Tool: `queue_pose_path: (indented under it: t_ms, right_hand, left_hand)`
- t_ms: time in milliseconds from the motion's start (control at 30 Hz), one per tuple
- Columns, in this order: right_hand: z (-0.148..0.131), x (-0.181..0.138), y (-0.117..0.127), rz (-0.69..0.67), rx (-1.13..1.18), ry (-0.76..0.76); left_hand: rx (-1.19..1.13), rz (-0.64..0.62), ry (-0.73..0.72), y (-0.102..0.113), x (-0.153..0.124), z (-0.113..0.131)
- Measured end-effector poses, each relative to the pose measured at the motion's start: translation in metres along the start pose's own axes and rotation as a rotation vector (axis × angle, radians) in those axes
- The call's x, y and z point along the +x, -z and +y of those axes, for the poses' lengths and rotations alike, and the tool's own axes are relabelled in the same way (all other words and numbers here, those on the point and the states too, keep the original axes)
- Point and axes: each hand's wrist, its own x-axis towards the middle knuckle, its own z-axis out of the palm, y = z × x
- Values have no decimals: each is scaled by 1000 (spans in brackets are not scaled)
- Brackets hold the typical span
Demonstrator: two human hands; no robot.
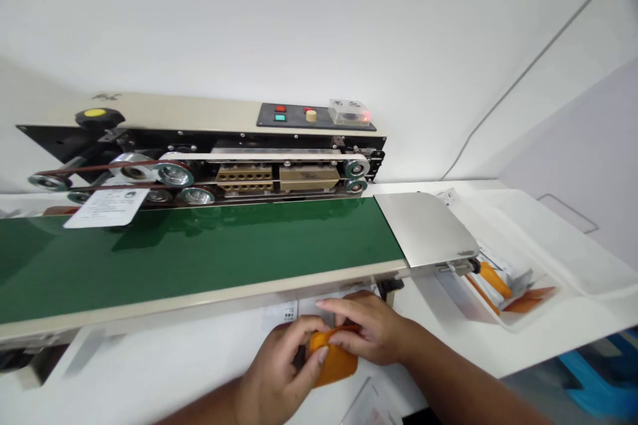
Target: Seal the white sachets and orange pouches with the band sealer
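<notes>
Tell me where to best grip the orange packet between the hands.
Grip the packet by its upper edge from both sides, fingers on top, as the left hand and right hand are placed now. That edge faces the green conveyor belt. The flat, rounded lower part sticks out free, so it seems better left uncovered. The hands hide part of the packet.

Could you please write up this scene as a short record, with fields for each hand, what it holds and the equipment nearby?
Left hand: grips the lower side of an orange pouch
Right hand: holds the same pouch from above
Machine: band sealer behind a green conveyor belt
Belt end: steel plate, sloping toward the tray
Tray: white plastic tray to the right, with orange pouches inside
Other: printed card at the sealer's left end
</notes>
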Motion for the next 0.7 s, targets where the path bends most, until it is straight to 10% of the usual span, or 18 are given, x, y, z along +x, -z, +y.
queue_pose_path:
  t_ms: [700]
  right_hand:
    - [-11,9,9,-84,-107,0]
  left_hand:
    - [-41,-57,59,-2,2,5]
